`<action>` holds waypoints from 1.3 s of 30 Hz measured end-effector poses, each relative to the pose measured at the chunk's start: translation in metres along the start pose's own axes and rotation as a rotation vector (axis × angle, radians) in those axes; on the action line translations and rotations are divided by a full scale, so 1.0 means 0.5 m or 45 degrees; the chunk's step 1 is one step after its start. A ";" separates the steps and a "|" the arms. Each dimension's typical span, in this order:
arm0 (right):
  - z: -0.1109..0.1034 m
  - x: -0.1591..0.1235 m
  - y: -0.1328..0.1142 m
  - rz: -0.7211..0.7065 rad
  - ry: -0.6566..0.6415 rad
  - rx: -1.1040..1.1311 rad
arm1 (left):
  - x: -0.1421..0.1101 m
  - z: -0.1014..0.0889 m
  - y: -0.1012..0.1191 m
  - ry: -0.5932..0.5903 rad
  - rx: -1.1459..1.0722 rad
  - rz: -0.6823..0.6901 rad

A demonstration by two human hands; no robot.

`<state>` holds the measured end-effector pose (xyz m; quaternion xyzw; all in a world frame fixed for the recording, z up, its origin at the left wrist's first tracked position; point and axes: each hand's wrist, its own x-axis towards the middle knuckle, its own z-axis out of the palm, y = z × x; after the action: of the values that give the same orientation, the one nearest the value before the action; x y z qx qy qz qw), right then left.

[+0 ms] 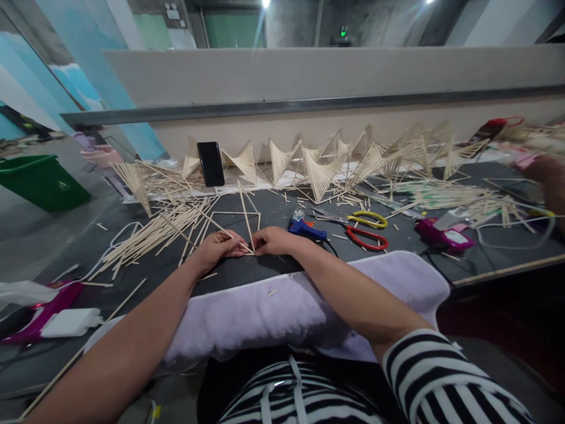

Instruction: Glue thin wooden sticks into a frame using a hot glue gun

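My left hand (pixel 217 247) has its fingers pinched on a thin wooden stick (pixel 212 221), which slants up and away to the left. Close beside it, my right hand (pixel 272 241) grips the near corner of a small stick frame (pixel 245 215), with thumb and fingers pressed together. Both hands' fingertips almost meet at this corner, partly hiding the joint. A blue glue gun (pixel 306 228) lies just right of my right hand. Past it are scissors (pixel 366 237) with one red and one yellow handle.
Loose sticks (pixel 150 235) lie heaped at the left. Finished twisted stick shapes (pixel 324 174) line the back, with a phone (pixel 210 165) standing among them. A purple cloth (pixel 247 318) covers the near edge. Another person's hand (pixel 541 169) is at far right; a green bin (pixel 44 182) stands left.
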<state>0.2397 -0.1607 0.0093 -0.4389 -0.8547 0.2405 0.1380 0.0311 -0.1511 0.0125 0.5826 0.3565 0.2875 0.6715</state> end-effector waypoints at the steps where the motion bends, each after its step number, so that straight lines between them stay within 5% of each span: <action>1: -0.001 -0.001 -0.001 0.005 -0.003 -0.007 | 0.000 0.000 0.001 0.002 0.003 -0.002; 39: 0.007 0.002 0.008 -0.038 0.012 0.035 | -0.003 0.001 0.001 0.000 0.043 0.012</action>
<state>0.2403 -0.1586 0.0043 -0.4254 -0.8571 0.2481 0.1514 0.0307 -0.1524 0.0134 0.5955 0.3585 0.2844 0.6602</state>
